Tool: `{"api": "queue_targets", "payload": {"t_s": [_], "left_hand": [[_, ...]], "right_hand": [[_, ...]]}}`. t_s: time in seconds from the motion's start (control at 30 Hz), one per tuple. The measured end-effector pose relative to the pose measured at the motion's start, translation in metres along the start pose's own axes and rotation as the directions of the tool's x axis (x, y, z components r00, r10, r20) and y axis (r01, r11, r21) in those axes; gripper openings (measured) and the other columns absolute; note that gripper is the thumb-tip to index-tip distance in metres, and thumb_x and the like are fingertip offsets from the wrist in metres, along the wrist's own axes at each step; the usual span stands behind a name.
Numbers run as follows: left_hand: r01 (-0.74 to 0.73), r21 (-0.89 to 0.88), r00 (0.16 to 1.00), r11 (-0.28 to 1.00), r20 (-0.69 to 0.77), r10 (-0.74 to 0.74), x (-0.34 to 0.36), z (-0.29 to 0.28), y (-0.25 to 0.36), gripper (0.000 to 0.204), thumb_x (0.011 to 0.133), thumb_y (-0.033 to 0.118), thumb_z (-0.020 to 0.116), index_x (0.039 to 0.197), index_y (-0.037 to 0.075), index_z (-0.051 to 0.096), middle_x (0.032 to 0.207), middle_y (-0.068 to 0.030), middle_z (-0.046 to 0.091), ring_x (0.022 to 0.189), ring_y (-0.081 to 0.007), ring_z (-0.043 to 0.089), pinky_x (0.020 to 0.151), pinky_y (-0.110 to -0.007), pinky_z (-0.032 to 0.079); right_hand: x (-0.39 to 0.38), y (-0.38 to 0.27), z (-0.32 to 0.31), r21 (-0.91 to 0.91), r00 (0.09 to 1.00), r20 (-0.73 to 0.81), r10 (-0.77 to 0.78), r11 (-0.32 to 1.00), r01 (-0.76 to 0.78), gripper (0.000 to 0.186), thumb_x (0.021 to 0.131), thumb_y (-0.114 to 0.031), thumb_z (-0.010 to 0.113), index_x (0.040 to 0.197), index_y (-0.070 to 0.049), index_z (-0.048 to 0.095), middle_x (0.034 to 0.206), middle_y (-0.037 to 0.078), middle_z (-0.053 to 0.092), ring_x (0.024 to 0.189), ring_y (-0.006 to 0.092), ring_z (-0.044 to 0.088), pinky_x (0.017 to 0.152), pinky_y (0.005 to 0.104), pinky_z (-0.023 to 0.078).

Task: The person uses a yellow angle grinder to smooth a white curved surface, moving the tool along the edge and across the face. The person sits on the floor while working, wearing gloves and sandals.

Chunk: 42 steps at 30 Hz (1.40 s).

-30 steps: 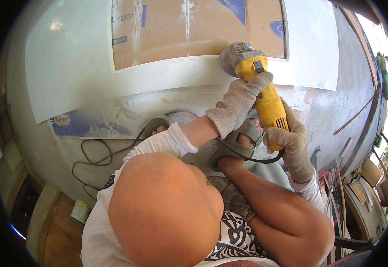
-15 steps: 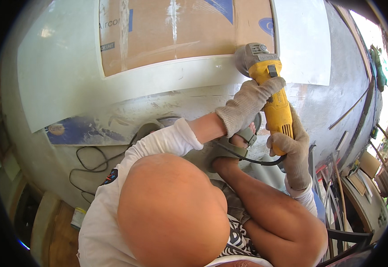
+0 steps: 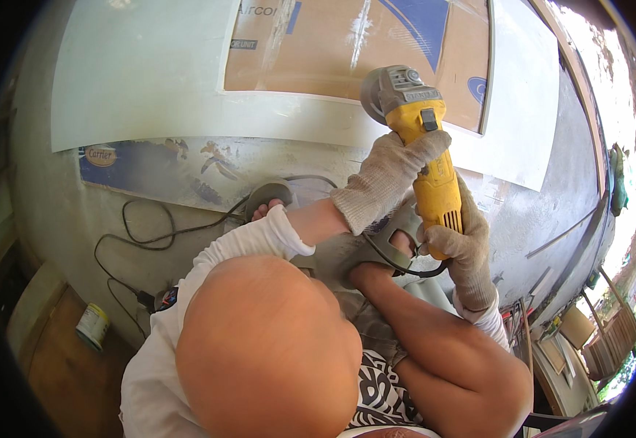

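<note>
Left hand (image 3: 394, 175) and right hand (image 3: 460, 244), both gloved, each with grip closed round the yellow grinder (image 3: 424, 139) held above the white panel (image 3: 150, 73); disc hidden behind its grey head; cord (image 3: 172, 232) partly covered by the person's head.

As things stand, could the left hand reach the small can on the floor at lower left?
Probably not without letting go. The left hand grips the yellow angle grinder up at the pale panel, as does the right hand; the can sits far down-left, behind the elbow.

Single head-worn fisheye, close, looking down
</note>
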<state>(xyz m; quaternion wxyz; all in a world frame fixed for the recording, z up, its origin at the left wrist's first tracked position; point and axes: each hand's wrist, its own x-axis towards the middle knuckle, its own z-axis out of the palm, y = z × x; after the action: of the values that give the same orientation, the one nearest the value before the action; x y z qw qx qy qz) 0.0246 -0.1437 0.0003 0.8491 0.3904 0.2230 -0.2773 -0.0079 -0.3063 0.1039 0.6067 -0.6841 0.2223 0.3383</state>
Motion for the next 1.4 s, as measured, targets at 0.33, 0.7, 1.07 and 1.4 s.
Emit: {"api": "queue_targets", "payload": {"t_s": [0.33, 0.7, 1.07, 1.4], "left_hand": [[-0.001, -0.147, 0.994, 0.989, -0.113, -0.016, -0.011, -0.03, 0.002, 0.062, 0.097, 0.054, 0.084, 0.127, 0.003, 0.065, 0.112, -0.0057, 0.069, 0.102, -0.0148, 0.07, 0.094, -0.034, 0.058], [0.036, -0.222, 0.985, 0.974, -0.157, -0.072, -0.008, -0.037, 0.002, 0.06, 0.096, 0.048, 0.086, 0.128, 0.002, 0.063, 0.112, -0.0058, 0.067, 0.104, -0.0167, 0.071, 0.093, -0.034, 0.059], [0.065, -0.204, 0.992, 0.977, -0.091, -0.085, -0.004, -0.025, -0.003, 0.057, 0.098, 0.047, 0.085, 0.126, 0.003, 0.063, 0.112, -0.0063, 0.068, 0.102, -0.0164, 0.071, 0.091, -0.035, 0.061], [0.066, -0.194, 0.996, 0.979, -0.039, -0.075, 0.001, -0.012, -0.011, 0.059, 0.098, 0.051, 0.084, 0.127, 0.003, 0.064, 0.113, -0.0065, 0.068, 0.104, -0.0156, 0.071, 0.092, -0.033, 0.06]], "right_hand": [[0.015, -0.02, 0.021, -0.059, 0.994, 0.109, 0.027, 0.998, -0.02, 0.101, 0.079, -0.01, 0.08, 0.171, 0.001, 0.039, 0.113, 0.012, 0.069, 0.079, 0.0157, 0.07, 0.069, 0.0265, 0.059], [0.017, -0.025, 0.028, -0.027, 0.985, 0.144, 0.093, 0.996, -0.09, 0.1, 0.081, -0.01, 0.079, 0.172, 0.001, 0.038, 0.111, 0.012, 0.069, 0.081, 0.0159, 0.068, 0.069, 0.0288, 0.058], [0.011, -0.019, 0.019, -0.039, 0.996, 0.069, 0.048, 0.998, -0.045, 0.099, 0.082, -0.011, 0.078, 0.171, 0.001, 0.038, 0.107, 0.011, 0.069, 0.079, 0.017, 0.069, 0.066, 0.0307, 0.06], [0.003, -0.018, 0.006, -0.039, 0.996, 0.041, 0.084, 0.996, -0.082, 0.097, 0.083, -0.009, 0.076, 0.171, 0.002, 0.038, 0.106, 0.011, 0.071, 0.083, 0.0167, 0.071, 0.07, 0.0301, 0.06]]}}
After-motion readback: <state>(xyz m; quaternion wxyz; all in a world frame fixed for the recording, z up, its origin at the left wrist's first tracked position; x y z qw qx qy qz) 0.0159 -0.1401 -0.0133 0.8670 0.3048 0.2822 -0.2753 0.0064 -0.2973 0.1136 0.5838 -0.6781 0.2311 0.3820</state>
